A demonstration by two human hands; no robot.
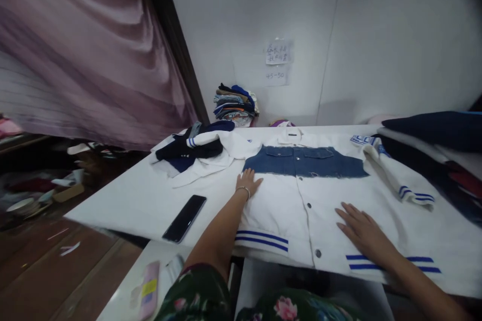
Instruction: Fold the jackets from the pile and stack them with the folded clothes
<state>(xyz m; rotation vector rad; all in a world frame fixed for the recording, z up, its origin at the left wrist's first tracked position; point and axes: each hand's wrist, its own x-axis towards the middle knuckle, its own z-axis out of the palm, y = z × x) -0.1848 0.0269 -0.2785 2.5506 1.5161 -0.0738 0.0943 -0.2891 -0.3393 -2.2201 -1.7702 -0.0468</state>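
A white jacket [301,200] with a denim chest panel, snap buttons and blue-striped hem and cuffs lies flat and buttoned on the white table [128,195]. My left hand [248,182] rests flat on the jacket's left shoulder edge, fingers spread, a bracelet on the wrist. Near the lower right of the jacket front, my right hand [359,228] lies flat with its fingers stretched out. Neither hand holds anything. The jacket's right sleeve [399,178] is folded down across the table.
A dark phone [185,218] lies on the table left of the jacket. Crumpled navy and white clothes [199,150] sit at the far left corner, a folded stack [235,105] by the wall. Dark garments [433,130] pile at right. A purple curtain [86,50] hangs left.
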